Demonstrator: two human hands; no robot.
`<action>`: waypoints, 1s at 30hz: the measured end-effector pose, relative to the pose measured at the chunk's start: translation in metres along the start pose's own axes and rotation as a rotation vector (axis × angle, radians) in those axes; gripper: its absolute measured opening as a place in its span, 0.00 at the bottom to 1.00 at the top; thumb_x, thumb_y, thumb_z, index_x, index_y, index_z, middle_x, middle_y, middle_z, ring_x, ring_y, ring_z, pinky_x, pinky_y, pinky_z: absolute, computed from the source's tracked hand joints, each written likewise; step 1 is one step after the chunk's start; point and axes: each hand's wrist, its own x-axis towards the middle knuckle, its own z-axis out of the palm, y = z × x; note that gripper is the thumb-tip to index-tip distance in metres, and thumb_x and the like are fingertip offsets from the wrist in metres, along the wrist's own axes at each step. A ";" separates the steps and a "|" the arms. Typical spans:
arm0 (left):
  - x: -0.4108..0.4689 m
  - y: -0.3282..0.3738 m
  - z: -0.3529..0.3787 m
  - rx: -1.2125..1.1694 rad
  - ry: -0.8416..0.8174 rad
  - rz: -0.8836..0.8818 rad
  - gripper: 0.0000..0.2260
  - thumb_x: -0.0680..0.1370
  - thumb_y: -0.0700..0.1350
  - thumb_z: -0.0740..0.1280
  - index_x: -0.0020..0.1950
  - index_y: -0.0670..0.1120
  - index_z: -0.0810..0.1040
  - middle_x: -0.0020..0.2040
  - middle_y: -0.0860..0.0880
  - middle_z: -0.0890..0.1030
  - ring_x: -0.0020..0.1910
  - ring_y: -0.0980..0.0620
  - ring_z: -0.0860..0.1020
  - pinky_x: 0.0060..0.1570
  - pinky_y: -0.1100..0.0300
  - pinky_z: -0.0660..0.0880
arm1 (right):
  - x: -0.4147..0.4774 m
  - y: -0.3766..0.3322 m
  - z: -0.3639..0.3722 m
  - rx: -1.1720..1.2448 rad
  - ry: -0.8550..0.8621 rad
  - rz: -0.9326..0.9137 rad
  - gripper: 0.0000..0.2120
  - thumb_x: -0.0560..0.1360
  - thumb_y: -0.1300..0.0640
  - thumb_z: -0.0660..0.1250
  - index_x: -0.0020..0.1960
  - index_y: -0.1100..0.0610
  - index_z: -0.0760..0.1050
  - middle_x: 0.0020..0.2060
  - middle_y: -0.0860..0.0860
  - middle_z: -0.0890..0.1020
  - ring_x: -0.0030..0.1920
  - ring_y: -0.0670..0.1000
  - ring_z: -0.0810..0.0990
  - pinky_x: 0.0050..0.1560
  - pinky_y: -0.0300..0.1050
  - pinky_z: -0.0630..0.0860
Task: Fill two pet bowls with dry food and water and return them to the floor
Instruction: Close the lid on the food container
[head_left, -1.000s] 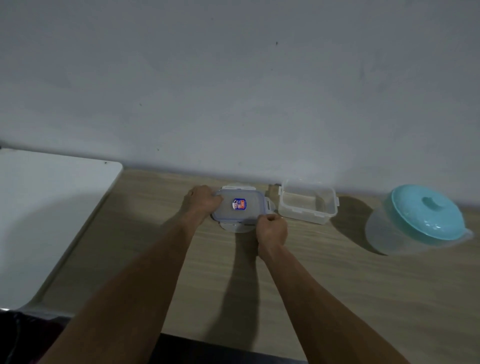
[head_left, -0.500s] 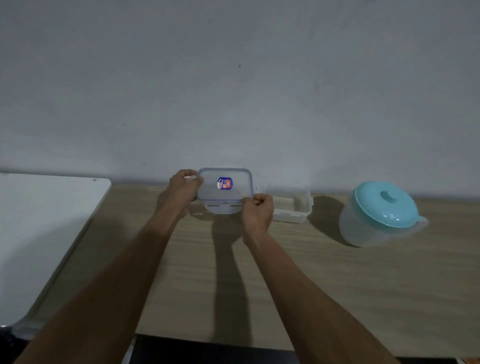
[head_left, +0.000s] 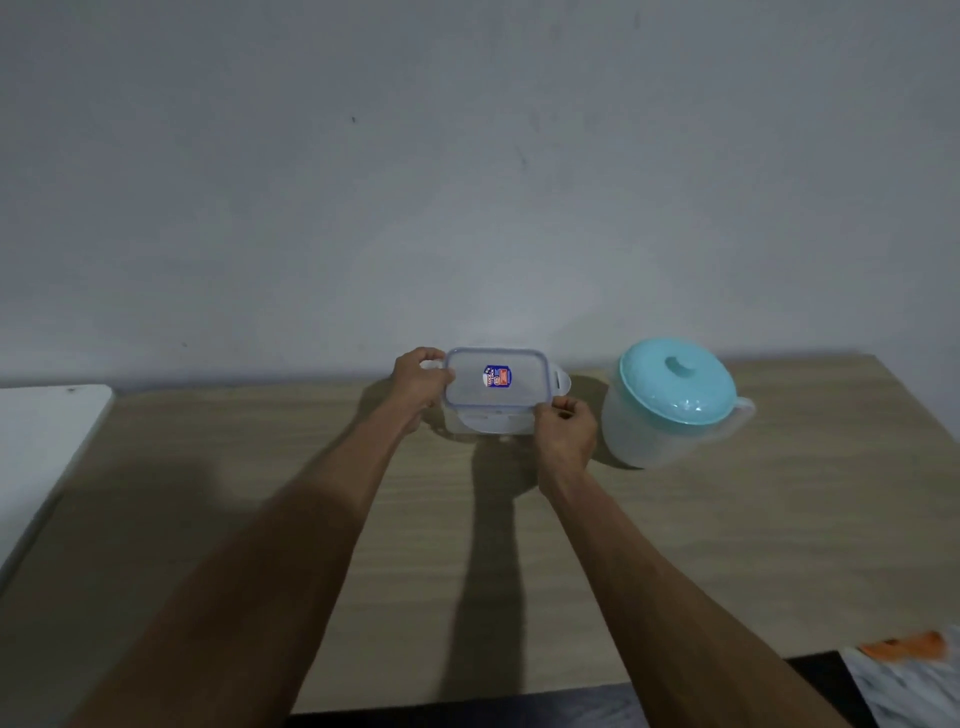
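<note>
A clear rectangular lid (head_left: 496, 382) with a blue seal and a small sticker is held between both hands near the back wall. My left hand (head_left: 420, 382) grips its left edge. My right hand (head_left: 565, 423) pinches its front right corner. The lid sits over a clear plastic container (head_left: 491, 425), of which only the front wall shows beneath it. I cannot tell whether the lid rests on the container or hovers just above. A translucent jug (head_left: 670, 436) with a teal lid (head_left: 678, 382) stands right of my right hand. No pet bowl is in view.
All of this stands on a wooden table (head_left: 727, 545) against a grey wall. A white surface (head_left: 41, 447) adjoins the table's left side. At the bottom right, past the table's front edge, lies something marbled with an orange patch (head_left: 904, 647).
Both hands lifted the lid and carried it to the right; it is now over the clear container beside the jug. The view has shifted right as well.
</note>
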 end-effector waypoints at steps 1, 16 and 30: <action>0.001 -0.002 -0.001 0.012 0.005 -0.007 0.10 0.76 0.37 0.69 0.56 0.45 0.78 0.52 0.42 0.77 0.44 0.46 0.74 0.33 0.61 0.71 | 0.001 0.003 0.001 -0.009 -0.013 -0.002 0.06 0.70 0.60 0.69 0.47 0.57 0.77 0.44 0.56 0.83 0.42 0.54 0.78 0.50 0.50 0.77; 0.007 -0.006 0.000 0.031 0.013 0.000 0.12 0.76 0.37 0.69 0.59 0.41 0.78 0.53 0.40 0.77 0.38 0.47 0.74 0.29 0.61 0.71 | -0.006 -0.016 0.001 -0.464 -0.018 -0.298 0.20 0.70 0.54 0.68 0.60 0.57 0.73 0.59 0.57 0.73 0.60 0.60 0.74 0.56 0.51 0.72; 0.000 -0.007 -0.001 0.183 0.004 0.061 0.15 0.76 0.41 0.70 0.63 0.45 0.78 0.60 0.39 0.78 0.49 0.42 0.77 0.39 0.60 0.73 | 0.055 -0.047 0.021 -1.337 -0.792 -0.681 0.62 0.58 0.38 0.79 0.78 0.47 0.43 0.78 0.51 0.50 0.77 0.63 0.47 0.69 0.68 0.63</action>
